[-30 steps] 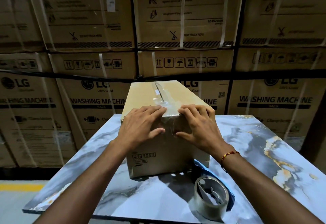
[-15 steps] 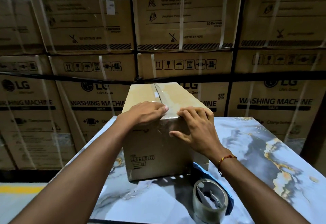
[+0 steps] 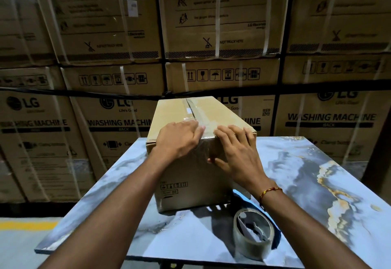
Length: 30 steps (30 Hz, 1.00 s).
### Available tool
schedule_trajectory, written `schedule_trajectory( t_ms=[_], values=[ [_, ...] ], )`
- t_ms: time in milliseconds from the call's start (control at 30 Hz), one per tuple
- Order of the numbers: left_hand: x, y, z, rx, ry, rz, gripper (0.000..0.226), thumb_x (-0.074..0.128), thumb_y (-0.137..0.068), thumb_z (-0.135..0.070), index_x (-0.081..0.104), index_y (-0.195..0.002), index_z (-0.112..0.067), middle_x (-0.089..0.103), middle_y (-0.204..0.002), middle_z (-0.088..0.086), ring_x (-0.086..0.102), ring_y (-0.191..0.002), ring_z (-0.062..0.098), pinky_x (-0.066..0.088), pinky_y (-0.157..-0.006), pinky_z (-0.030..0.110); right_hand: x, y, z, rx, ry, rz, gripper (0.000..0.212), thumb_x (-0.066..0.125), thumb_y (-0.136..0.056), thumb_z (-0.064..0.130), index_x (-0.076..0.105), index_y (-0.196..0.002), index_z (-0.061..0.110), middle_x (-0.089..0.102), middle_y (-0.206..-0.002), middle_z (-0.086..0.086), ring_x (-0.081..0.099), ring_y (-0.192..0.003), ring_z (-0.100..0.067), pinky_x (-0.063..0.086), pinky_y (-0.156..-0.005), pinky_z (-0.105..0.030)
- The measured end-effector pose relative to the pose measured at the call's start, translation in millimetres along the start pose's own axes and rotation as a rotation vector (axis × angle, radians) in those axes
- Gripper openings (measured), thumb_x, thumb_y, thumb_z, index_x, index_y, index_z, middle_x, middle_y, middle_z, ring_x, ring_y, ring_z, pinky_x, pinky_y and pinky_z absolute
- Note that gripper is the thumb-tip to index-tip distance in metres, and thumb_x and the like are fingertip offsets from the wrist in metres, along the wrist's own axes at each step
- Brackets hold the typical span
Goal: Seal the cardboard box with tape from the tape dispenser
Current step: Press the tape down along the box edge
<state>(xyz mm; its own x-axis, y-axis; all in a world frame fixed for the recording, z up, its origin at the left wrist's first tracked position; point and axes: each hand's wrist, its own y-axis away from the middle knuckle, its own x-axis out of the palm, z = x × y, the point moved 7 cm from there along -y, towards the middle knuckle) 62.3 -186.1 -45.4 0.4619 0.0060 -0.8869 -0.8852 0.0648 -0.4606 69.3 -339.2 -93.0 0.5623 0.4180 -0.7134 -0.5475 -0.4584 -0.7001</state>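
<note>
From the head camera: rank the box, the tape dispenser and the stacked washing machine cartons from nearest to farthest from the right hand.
1. Box: under the right hand, which presses on its near top edge.
2. Tape dispenser: on the table, below the right forearm, nearer the person.
3. Washing machine cartons: stacked behind the table, farthest.

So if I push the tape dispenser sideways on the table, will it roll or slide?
The tape dispenser seems to lie with the roll's open side up, so it would probably slide, not roll. The marble-look table looks glossy, so little friction is likely. Its hollow core suggests it is light.
</note>
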Motion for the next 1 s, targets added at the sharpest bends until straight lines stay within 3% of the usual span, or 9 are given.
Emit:
schedule_trajectory(
  t_ms=[100, 200, 300, 400, 500, 600, 700, 800, 1000],
  values=[
    [-6, 21, -10, -0.001, -0.097, -0.178, 0.054, 0.014, -0.102, -0.051, 0.060, -0.098, -0.022, 0.071, -0.099, 0.001, 0.065, -0.086, 0.022, 0.042, -0.074, 0.034, 2, 8, 3, 0.020, 0.044, 0.047, 0.093, 0.078, -0.074, 0.046, 0.030, -0.150, 0.020, 0.037, -0.156, -0.004, 0.029, -0.146, -0.031, 0.018, -0.122, -0.051],
    [2, 39, -9, -0.016, -0.143, -0.207, 0.050, 0.018, -0.103, -0.048, 0.056, -0.121, -0.021, 0.068, -0.122, 0.001, 0.062, -0.114, 0.020, 0.037, -0.106, 0.044, -2, 19, 5, 0.004, 0.045, 0.070, 0.098, 0.077, -0.076, 0.039, 0.024, -0.155, 0.017, 0.028, -0.163, -0.006, 0.021, -0.151, -0.032, 0.019, -0.124, -0.049],
    [10, 61, -8, -0.033, -0.164, -0.258, 0.050, 0.032, -0.101, -0.041, 0.046, -0.143, -0.016, 0.056, -0.145, 0.006, 0.048, -0.136, 0.024, 0.027, -0.118, 0.050, -10, 37, 2, -0.023, -0.024, 0.088, 0.083, 0.069, -0.087, 0.039, 0.026, -0.155, 0.020, 0.020, -0.167, -0.003, 0.014, -0.154, -0.027, 0.021, -0.121, -0.040],
    [16, 85, -17, -0.062, -0.108, -0.273, 0.063, 0.051, -0.093, -0.030, 0.035, -0.151, -0.011, 0.037, -0.158, 0.011, 0.029, -0.149, 0.028, 0.019, -0.122, 0.049, -16, 64, -7, 0.020, -0.168, 0.132, 0.060, 0.065, -0.091, 0.036, 0.044, -0.145, 0.023, 0.038, -0.156, 0.000, 0.037, -0.140, -0.025, 0.042, -0.109, -0.035],
    [25, 113, -37, -0.071, -0.040, -0.279, 0.052, 0.060, -0.089, -0.028, 0.055, -0.138, -0.012, 0.033, -0.160, 0.014, 0.025, -0.150, 0.031, 0.024, -0.121, 0.050, -10, 100, -26, 0.135, -0.259, 0.222, 0.032, 0.061, -0.093, 0.039, 0.056, -0.123, 0.027, 0.055, -0.126, 0.005, 0.056, -0.107, -0.024, 0.051, -0.082, -0.035],
    [51, 143, -65, -0.076, 0.079, -0.095, 0.025, 0.048, -0.096, -0.032, 0.067, -0.106, -0.020, 0.058, -0.138, 0.008, 0.054, -0.127, 0.026, 0.048, -0.098, 0.038, -1, 133, -51, 0.314, -0.223, 0.335, 0.025, 0.052, -0.094, 0.050, 0.059, -0.103, 0.028, 0.068, -0.101, 0.005, 0.064, -0.095, -0.024, 0.050, -0.073, -0.038],
    [84, 172, -79, -0.225, 0.303, 0.105, 0.029, 0.038, -0.097, -0.039, 0.059, -0.091, -0.020, 0.069, -0.099, 0.002, 0.064, -0.095, 0.029, 0.047, -0.071, 0.035, 7, 160, -67, 0.423, -0.195, 0.414, 0.031, 0.045, -0.092, 0.058, 0.057, -0.100, 0.030, 0.072, -0.086, 0.004, 0.067, -0.089, -0.025, 0.052, -0.070, -0.039],
    [106, 188, -90, -0.323, 0.495, 0.192, 0.041, 0.036, -0.096, -0.054, 0.056, -0.081, -0.021, 0.071, -0.091, -0.002, 0.064, -0.092, 0.028, 0.053, -0.078, 0.038, 16, 177, -70, 0.495, -0.268, 0.476, 0.024, 0.048, -0.092, 0.053, 0.052, -0.100, 0.030, 0.071, -0.083, 0.003, 0.064, -0.087, -0.029, 0.050, -0.072, -0.040],
    [112, 189, -105, -0.471, 0.747, 0.348, 0.066, 0.031, -0.071, -0.089, 0.055, -0.114, -0.045, 0.072, -0.106, -0.006, 0.067, -0.102, 0.024, 0.052, -0.091, 0.043, 18, 179, -57, 0.645, -0.404, 0.405, 0.016, 0.053, -0.089, 0.033, 0.040, -0.093, 0.025, 0.065, -0.083, -0.006, 0.058, -0.083, -0.034, 0.039, -0.065, -0.038]
  ],
)
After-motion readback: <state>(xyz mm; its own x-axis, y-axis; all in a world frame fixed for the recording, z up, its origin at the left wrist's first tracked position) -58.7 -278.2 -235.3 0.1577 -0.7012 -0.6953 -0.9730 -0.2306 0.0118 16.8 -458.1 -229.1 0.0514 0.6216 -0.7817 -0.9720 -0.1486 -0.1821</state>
